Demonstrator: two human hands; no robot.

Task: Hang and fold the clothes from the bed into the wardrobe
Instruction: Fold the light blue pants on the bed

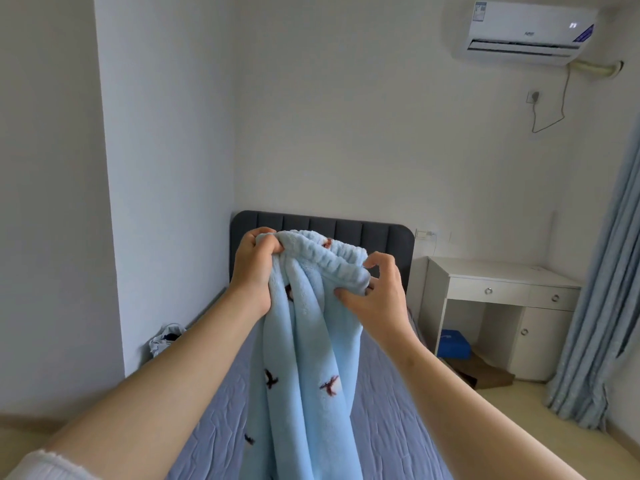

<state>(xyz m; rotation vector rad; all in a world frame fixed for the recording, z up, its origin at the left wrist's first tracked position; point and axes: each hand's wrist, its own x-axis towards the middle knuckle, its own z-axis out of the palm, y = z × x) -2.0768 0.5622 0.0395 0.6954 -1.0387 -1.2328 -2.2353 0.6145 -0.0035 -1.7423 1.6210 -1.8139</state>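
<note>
Pants (304,341), pale blue fleece with small dark bird marks, hang in the air over the bed (388,427), held up by the gathered waistband. Left hand (254,271) grips the waistband's left end, fingers (272,244) curled tight and clamped on the fabric. Right hand (379,297) pinches the right end, thumb under the band and fingertips curled over the top, also clamped on it. The band is bunched between the two hands, and the legs drop straight down, out of frame at the bottom. Cannot tell if the hems touch the bed. A white sleeve (45,465) shows at the left forearm.

The bed has a blue-grey quilted cover and a dark padded headboard (346,225) against the far wall. A crumpled bag (166,337) sits on the floor left of the bed. A white worktop (498,271) with drawers stands right of the headboard, with a blue box (453,344) under it. Blue curtain (595,306) at far right, air conditioner (526,29) high on the wall.
</note>
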